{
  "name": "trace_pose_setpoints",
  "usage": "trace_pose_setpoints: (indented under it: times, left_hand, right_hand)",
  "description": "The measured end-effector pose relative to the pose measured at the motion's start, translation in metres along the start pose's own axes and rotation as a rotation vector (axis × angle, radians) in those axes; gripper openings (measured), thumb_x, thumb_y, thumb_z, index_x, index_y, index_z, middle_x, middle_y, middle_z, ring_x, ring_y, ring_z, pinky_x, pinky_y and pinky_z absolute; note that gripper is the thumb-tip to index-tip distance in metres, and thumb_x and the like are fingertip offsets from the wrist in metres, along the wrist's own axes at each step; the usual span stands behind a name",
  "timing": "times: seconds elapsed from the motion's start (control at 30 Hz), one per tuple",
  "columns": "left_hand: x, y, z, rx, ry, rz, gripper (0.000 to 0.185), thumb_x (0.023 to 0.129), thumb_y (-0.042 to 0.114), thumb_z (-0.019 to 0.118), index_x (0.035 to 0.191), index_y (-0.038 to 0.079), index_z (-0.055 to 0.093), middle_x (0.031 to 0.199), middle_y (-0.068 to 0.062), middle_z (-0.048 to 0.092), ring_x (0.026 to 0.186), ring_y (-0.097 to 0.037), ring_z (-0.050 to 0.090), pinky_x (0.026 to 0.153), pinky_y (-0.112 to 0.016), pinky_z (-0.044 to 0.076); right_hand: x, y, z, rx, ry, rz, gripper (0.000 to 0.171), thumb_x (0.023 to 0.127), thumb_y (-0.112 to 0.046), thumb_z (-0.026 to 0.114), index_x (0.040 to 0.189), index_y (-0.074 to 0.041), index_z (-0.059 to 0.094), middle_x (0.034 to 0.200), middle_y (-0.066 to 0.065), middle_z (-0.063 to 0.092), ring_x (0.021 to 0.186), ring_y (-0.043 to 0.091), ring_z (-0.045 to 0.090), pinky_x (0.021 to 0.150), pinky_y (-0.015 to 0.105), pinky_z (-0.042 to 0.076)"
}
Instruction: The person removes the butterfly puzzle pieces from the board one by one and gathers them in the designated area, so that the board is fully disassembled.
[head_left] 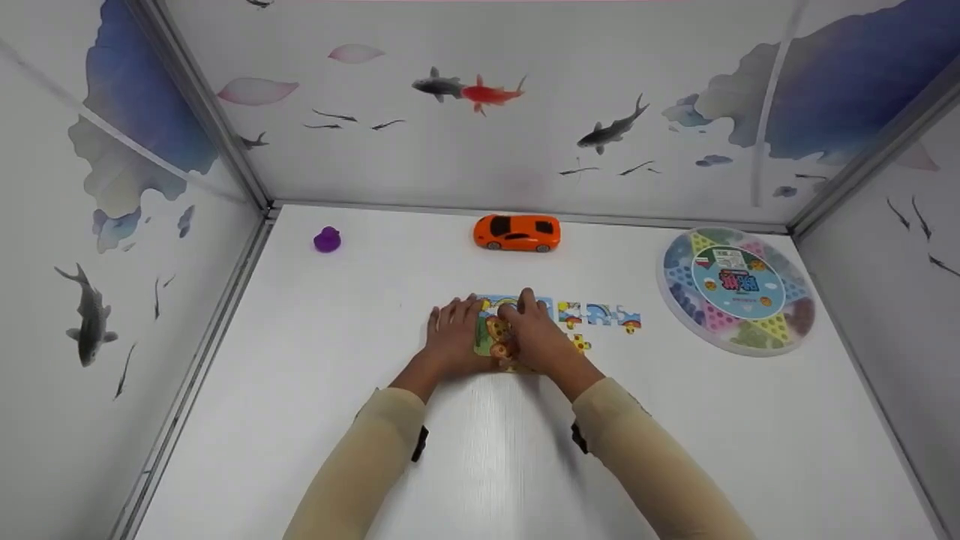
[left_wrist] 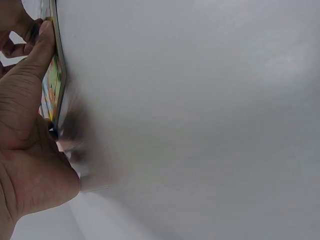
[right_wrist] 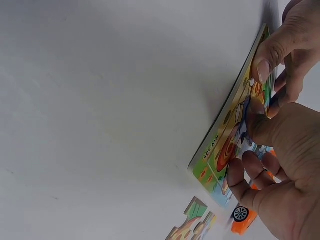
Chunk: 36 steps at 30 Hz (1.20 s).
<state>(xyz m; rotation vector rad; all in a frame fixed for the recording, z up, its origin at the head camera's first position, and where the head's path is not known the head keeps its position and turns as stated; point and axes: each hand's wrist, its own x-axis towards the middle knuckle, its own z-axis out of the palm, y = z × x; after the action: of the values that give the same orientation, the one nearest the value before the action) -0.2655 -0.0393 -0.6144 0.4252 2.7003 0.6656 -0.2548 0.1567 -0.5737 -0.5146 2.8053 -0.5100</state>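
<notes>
A colourful jigsaw board (head_left: 489,332) lies flat on the white table (head_left: 480,450), mostly covered by both hands. My left hand (head_left: 450,336) rests on its left edge with fingers fairly straight; the left wrist view shows the thumb (left_wrist: 42,55) pressing along the board's rim (left_wrist: 54,92). My right hand (head_left: 537,339) is over the board's right part. In the right wrist view its thumb and curled fingertips (right_wrist: 239,176) pinch a small puzzle piece (right_wrist: 246,142) against the picture (right_wrist: 222,152). Loose puzzle pieces (head_left: 598,315) lie in a row just right of the board.
An orange toy car (head_left: 517,232) stands behind the puzzle, and a purple toy duck (head_left: 327,240) sits at the back left. On the right lies a round game board (head_left: 735,289). Fish-patterned walls (head_left: 480,135) enclose the table on three sides.
</notes>
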Motion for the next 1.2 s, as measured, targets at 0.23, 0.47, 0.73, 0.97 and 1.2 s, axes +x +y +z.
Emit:
trace_pose_setpoints:
  times: [0.23,0.47,0.73,0.97,1.2]
  left_hand:
    - [0.0,-0.001,0.0,-0.021,0.005,0.004,0.129,0.085,0.071,0.084,0.178,0.015,0.016,0.187,-0.009,0.015,0.173,-0.039,0.008,0.139,-0.067,0.001]
    - [-0.001,0.0,0.002,-0.022,0.008,0.0,0.128,0.085,0.072,0.084,0.179,0.018,0.015,0.188,-0.006,0.013,0.174,-0.037,0.007,0.139,-0.065,0.001]
    - [-0.008,0.005,-0.004,-0.037,0.018,0.01,0.123,0.089,0.065,0.083,0.178,0.012,0.017,0.187,-0.009,0.015,0.173,-0.039,0.008,0.139,-0.066,0.001]
    - [-0.01,0.007,-0.006,-0.039,0.009,0.017,0.123,0.089,0.066,0.082,0.177,0.011,0.017,0.187,-0.011,0.014,0.173,-0.04,0.008,0.139,-0.066,0.001]
    - [-0.003,0.001,-0.001,-0.052,0.008,0.008,0.128,0.086,0.072,0.082,0.178,0.015,0.015,0.187,-0.008,0.014,0.174,-0.038,0.007,0.139,-0.065,-0.001]
  right_hand:
    - [0.001,0.004,0.001,-0.021,-0.004,-0.042,0.071,0.093,-0.029,0.092,0.153,-0.016,0.056,0.156,0.011,0.041,0.135,0.036,0.047,0.115,0.051,0.056]
    - [-0.003,0.009,0.0,-0.047,-0.008,-0.061,0.062,0.098,-0.031,0.087,0.153,-0.016,0.061,0.158,0.011,0.047,0.136,0.036,0.05,0.117,0.05,0.054]
    - [-0.008,0.009,-0.007,-0.023,0.014,-0.097,0.043,0.105,-0.028,0.078,0.144,-0.012,0.068,0.158,0.011,0.053,0.14,0.035,0.053,0.12,0.053,0.054]
    - [-0.012,0.013,-0.007,-0.056,0.037,-0.147,0.039,0.102,-0.03,0.081,0.132,-0.005,0.074,0.16,0.017,0.055,0.143,0.038,0.054,0.121,0.054,0.052]
    - [-0.013,0.015,-0.007,-0.107,0.062,-0.163,0.037,0.099,-0.031,0.082,0.128,-0.009,0.076,0.156,0.014,0.059,0.139,0.037,0.056,0.119,0.055,0.053]
